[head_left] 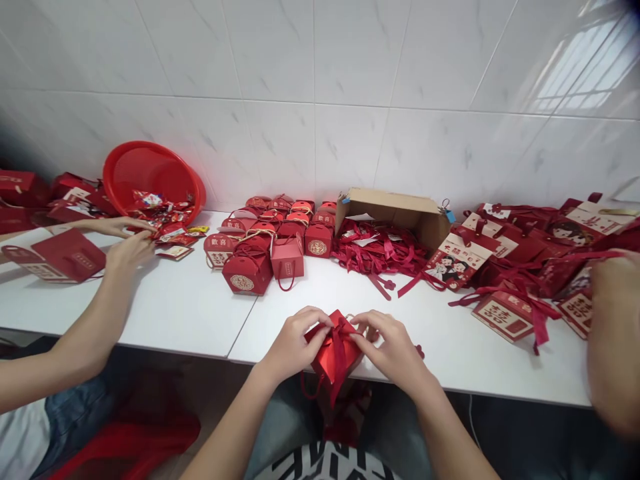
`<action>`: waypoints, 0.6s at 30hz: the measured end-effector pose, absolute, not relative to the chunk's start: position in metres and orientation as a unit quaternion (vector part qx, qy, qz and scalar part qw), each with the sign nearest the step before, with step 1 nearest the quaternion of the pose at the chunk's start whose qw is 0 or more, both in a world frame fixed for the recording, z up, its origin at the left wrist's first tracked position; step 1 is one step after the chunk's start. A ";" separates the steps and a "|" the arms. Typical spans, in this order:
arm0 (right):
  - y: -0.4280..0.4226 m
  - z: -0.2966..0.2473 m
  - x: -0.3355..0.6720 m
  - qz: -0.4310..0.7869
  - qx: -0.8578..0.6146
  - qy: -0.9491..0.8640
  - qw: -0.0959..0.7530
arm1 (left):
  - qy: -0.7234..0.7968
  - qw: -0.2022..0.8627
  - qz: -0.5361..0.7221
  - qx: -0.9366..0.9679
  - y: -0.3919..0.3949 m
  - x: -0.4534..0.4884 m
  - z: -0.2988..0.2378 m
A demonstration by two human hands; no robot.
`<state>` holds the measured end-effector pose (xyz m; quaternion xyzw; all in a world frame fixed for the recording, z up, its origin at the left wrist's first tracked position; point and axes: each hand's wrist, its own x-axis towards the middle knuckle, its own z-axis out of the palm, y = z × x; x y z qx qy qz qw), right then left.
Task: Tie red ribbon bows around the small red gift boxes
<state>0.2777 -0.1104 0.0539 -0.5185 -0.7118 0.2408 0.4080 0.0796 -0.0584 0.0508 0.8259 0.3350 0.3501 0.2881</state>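
I hold a small shiny red gift box (334,357) at the near edge of the white table (320,293). My left hand (295,343) grips its left side. My right hand (390,347) pinches the red ribbon (345,328) at the top of the box. A loose ribbon end hangs down below the box over my lap.
Several finished red boxes (273,243) stand mid-table. An open cardboard box (395,213) spills red ribbons (380,250). Flat red bags (525,267) pile at right. A red basin (150,177) and sweets (170,223) sit left, where another person's hands (127,243) work. Another person's arm (615,333) intrudes at right.
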 end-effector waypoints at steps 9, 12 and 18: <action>-0.091 0.062 0.274 0.332 -0.525 -0.682 0.387 | 0.312 0.295 0.334 0.839 -0.060 0.076 0.060; -0.087 0.060 0.271 0.361 -0.495 -0.699 0.368 | 0.308 0.294 0.340 0.839 -0.059 0.074 0.063; -0.090 0.064 0.273 0.330 -0.441 -0.742 0.382 | 0.317 0.273 0.317 0.851 -0.056 0.072 0.068</action>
